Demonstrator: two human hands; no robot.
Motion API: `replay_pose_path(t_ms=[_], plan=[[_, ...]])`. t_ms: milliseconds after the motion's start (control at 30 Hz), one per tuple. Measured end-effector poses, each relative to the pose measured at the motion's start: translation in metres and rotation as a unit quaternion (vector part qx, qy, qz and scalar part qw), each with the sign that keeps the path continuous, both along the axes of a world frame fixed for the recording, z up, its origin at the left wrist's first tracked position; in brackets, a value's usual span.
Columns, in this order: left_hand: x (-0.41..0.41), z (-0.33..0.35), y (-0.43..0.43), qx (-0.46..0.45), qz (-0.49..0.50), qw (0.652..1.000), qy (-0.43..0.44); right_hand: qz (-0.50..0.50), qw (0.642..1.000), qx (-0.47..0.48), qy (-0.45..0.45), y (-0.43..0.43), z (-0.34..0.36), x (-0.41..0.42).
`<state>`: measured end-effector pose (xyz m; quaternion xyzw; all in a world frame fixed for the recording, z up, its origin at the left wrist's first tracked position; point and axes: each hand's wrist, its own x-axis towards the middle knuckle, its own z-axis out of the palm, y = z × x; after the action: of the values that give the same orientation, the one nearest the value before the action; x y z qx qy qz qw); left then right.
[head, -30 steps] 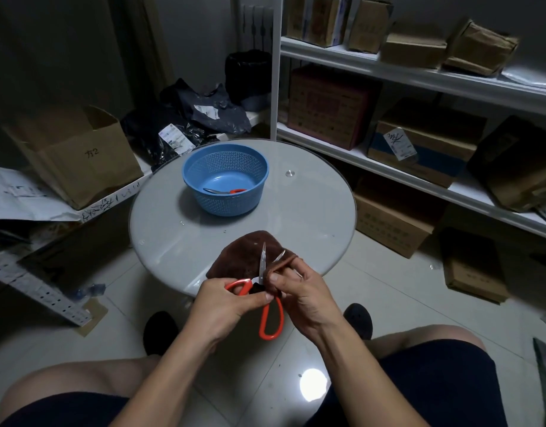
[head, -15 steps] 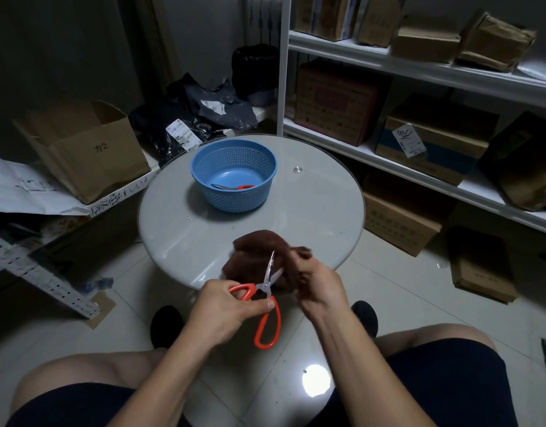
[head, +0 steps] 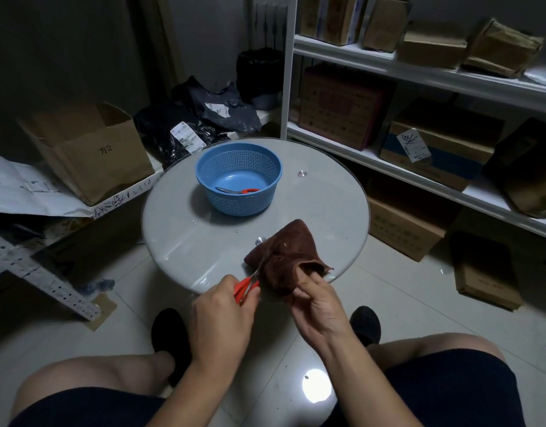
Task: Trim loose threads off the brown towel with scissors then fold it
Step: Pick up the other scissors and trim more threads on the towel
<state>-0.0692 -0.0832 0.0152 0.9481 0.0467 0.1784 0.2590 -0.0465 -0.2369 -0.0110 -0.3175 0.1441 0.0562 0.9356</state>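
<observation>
The brown towel (head: 285,257) lies bunched at the near right edge of the round glass table (head: 327,211), its lower end hanging off. My right hand (head: 319,306) grips that lower end from below. My left hand (head: 221,315) is closed around the orange handles of the scissors (head: 248,286). Their blades point up and right and touch the towel's left edge; the tips are hard to make out against the cloth.
A blue plastic basket (head: 204,167) stands at the table's far side with a second orange-handled pair of scissors (head: 239,190) inside. Cardboard boxes (head: 90,149) fill the left, white shelves (head: 419,72) the right. My knees and black shoes are below the table.
The towel has shifted right and spread out on the table. My right hand dropped to its lower end. The scissors tilted toward the cloth, with their handles now mostly inside my left hand.
</observation>
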Motion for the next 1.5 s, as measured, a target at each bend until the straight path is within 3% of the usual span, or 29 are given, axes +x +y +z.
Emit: replay_pose_path(t_ms=[133,367,500,667,733,833,900,1067,1233,1333,1500], plan=[[-0.002,-0.006,-0.01,0.147,-0.054,0.987,-0.032,0.014,0.991,-0.13,-0.001,0.025,0.005,-0.006],[-0.004,-0.024,-0.013,0.226,-0.083,0.97,-0.045,-0.009,0.982,-0.187,-0.009,0.02,0.014,0.008],[-0.006,-0.012,-0.01,0.162,-0.123,0.979,-0.001,-0.006,0.982,-0.19,0.007,0.015,0.015,0.01],[0.005,0.011,-0.001,0.037,-0.063,0.996,-0.053,0.005,0.973,-0.23,0.018,0.008,0.014,0.018],[0.019,0.011,0.003,0.007,-0.037,0.999,-0.007,0.01,0.972,-0.234,0.015,0.008,0.014,0.018],[0.037,0.006,0.008,-0.117,-0.073,0.984,0.116,0.022,0.972,-0.233,0.013,0.007,0.015,0.017],[0.04,0.003,0.009,-0.173,-0.082,0.974,0.123,0.03,0.972,-0.233,0.016,0.003,0.016,0.018],[0.035,0.01,0.001,-0.158,-0.112,0.976,0.1,0.026,0.982,-0.182,0.044,-0.007,0.017,0.024],[0.042,0.018,-0.002,-0.164,-0.127,0.969,0.135,0.046,0.994,-0.083,0.044,-0.012,0.022,0.028],[0.042,0.018,-0.001,-0.173,-0.134,0.965,0.143,0.049,0.993,-0.076,0.07,-0.012,0.026,0.03],[0.036,0.016,0.021,-0.198,-0.109,0.964,0.138,-0.057,0.987,0.011,0.151,-0.046,0.019,0.04]])
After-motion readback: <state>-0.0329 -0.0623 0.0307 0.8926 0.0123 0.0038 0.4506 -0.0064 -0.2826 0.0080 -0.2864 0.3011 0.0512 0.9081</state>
